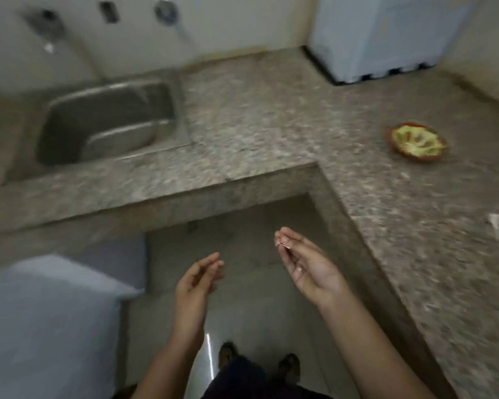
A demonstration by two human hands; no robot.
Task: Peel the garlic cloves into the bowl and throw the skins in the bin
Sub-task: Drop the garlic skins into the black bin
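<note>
- Bare forearms [366, 341] run to the left hand [196, 280] and right hand [308, 269]; short nails.
- A dark garment [242, 378] covers the legs.
- Dark footwear [226, 355] on both feet, blurred.

One head-worn view, looking steeply down from standing height
The wide-angle camera sits above the left hand [196, 280] and right hand [308, 269], near in the lower middle, with the feet [228, 354] straight below on the floor [162, 326]. It faces the inner corner of an L-shaped counter [257, 119], the sink [104, 122] at upper left and the wall [228, 24] along the top edge; the whole frame is motion-blurred
</note>
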